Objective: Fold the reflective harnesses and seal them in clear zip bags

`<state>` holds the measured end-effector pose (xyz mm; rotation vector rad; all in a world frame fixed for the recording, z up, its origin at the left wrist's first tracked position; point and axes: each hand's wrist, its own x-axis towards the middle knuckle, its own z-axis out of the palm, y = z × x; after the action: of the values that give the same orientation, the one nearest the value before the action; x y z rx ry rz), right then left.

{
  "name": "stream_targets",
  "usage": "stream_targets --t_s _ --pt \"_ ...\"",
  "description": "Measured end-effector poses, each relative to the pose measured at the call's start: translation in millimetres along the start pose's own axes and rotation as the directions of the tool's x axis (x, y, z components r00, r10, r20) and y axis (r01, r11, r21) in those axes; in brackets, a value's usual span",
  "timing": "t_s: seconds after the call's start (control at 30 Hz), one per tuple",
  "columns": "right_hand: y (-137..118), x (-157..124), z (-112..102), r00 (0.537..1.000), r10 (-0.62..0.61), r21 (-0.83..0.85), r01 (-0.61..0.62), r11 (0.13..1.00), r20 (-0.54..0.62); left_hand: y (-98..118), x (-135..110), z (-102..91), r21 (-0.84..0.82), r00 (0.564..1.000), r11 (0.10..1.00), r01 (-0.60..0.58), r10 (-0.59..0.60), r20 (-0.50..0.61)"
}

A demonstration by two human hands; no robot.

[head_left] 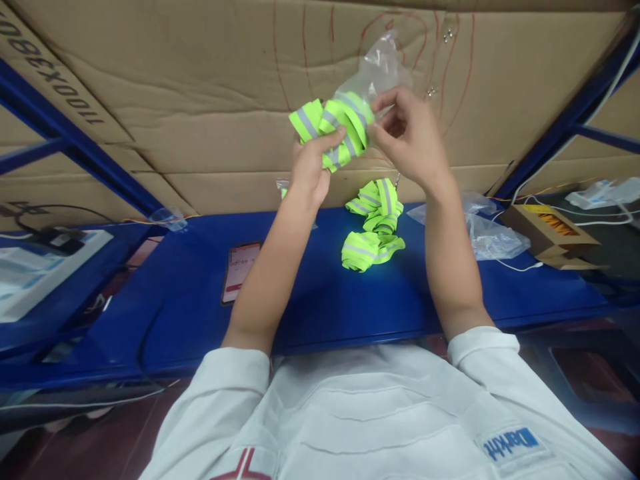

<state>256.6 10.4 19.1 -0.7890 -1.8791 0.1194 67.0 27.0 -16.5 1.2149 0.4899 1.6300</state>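
Note:
Both my hands are raised above a blue shelf (pixel 310 300). My left hand (pixel 311 167) is closed around a bundle of neon-yellow reflective straps (pixel 330 127) with grey stripes. My right hand (pixel 407 137) pinches the edge of a clear plastic bag (pixel 383 63) that sits over the right part of the bundle. A second pile of the same yellow straps (pixel 374 225) lies on the shelf just below my hands.
A phone (pixel 240 270) with a lit screen lies on the shelf at left. Crumpled clear bags (pixel 487 233) and a small brown carton (pixel 553 230) sit at right. Cardboard sheets (pixel 200 87) back the shelf. Cables run at the right.

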Motion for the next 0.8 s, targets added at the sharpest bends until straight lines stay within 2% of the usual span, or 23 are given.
stream_targets --t_s 0.1,0.17,0.27,0.33,0.43,0.53,0.6,0.7,0.8 --pt "-5.7 -2.3 9.2 0.996 -0.064 0.056 0.060 0.997 0.061 10.0 0.3 -3.8 0.076 0.997 0.995 0.068 -0.066 -0.033" --pt "-10.8 -4.1 14.9 0.996 -0.074 0.064 0.071 0.995 0.048 15.3 -0.5 -6.6 0.105 0.997 0.992 0.072 -0.069 -0.030" --pt "-18.2 -7.4 19.5 0.999 0.005 0.019 -0.005 1.000 0.040 18.4 -2.9 -6.7 0.078 0.999 0.996 0.047 -0.047 -0.008" --pt "-20.3 -9.2 19.8 0.999 0.014 0.014 -0.015 1.000 0.032 18.0 -4.6 -3.4 0.069 0.998 0.996 0.056 -0.055 -0.022" --pt "-18.9 -10.3 19.1 1.000 0.016 0.035 -0.016 0.999 0.009 16.6 -5.0 3.7 0.106 0.997 0.993 0.060 -0.053 -0.061" --pt "-17.5 -10.2 21.9 0.997 0.076 0.078 -0.076 0.994 0.003 15.5 -1.6 6.7 0.108 0.996 0.994 0.002 0.007 -0.083" --pt "-18.6 -10.6 27.3 0.994 0.111 0.103 -0.111 0.988 0.013 15.0 1.0 5.3 0.110 0.997 0.994 0.006 0.002 -0.074" --pt "-21.2 -12.6 38.5 0.978 0.208 0.063 -0.210 0.976 0.030 14.9 0.5 1.5 0.201 0.998 0.979 0.029 -0.018 -0.060" --pt "-22.3 -15.8 47.7 0.964 0.267 0.059 -0.267 0.962 0.008 12.6 -4.5 0.1 0.221 0.994 0.970 -0.097 0.105 -0.025"
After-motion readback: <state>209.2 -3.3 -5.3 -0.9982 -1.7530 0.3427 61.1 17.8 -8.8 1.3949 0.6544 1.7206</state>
